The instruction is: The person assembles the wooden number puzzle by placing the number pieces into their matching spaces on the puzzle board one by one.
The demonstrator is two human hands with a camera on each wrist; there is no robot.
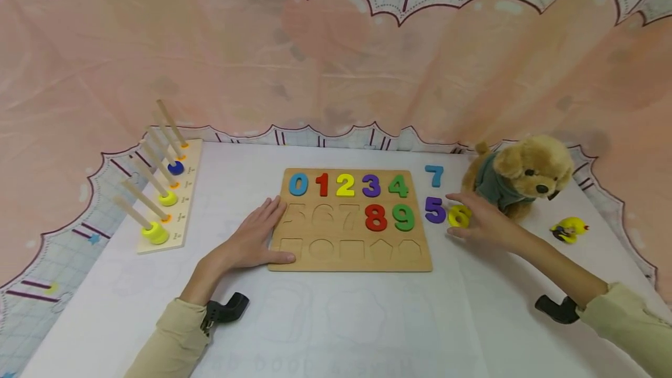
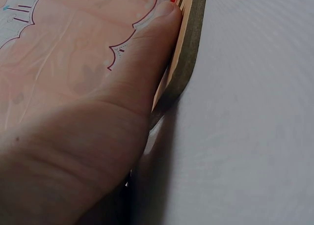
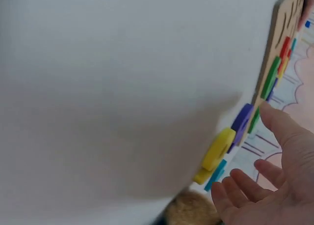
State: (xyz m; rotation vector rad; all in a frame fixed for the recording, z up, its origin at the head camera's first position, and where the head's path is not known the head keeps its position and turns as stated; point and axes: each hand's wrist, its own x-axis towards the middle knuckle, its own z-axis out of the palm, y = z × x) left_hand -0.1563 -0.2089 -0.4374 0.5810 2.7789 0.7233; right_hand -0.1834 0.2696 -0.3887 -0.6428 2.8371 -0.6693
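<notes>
Trouble likeliest at the grip: thick yellow numeral 6 [image 3: 212, 158] flat on the white table [image 1: 341, 319], between spread thumb and fingers of the right hand [image 1: 488, 223], not pinched; contact hard to tell. Thick purple numeral 5 [image 1: 435, 210] just beside it, close to the fingertips, so easy to nudge by closing too wide. Could also brush and tip the brown plush dog in a green top [image 1: 517, 171], directly behind the same hand. Left hand [image 1: 254, 235] spread along the left edge of the light-brown wooden board [image 1: 341, 265], thumb over the near corner; by pressing unevenly, could slide or tilt it. Turned the wrong way, numeral 6 apt to sit proud of its outline.

In the board: far row full, with blue 0 [image 1: 291, 184], red 1 [image 1: 322, 184], yellow 2 [image 1: 345, 186], purple 3 [image 1: 371, 186], green 4 [image 1: 402, 186]. Middle row: vacant outlines for 5, 6 and 7, then red 8 [image 1: 375, 216] and green 9 [image 1: 412, 217]. Near row: five shape outlines, all vacant. Thick blue numeral 7 [image 1: 436, 176] outside, beyond the 5. Farther left, pale wooden peg rack [image 1: 180, 210], with yellow rings [image 1: 155, 233] around the nearest peg and a dark-blue ring [image 1: 175, 168] farther back.
</notes>
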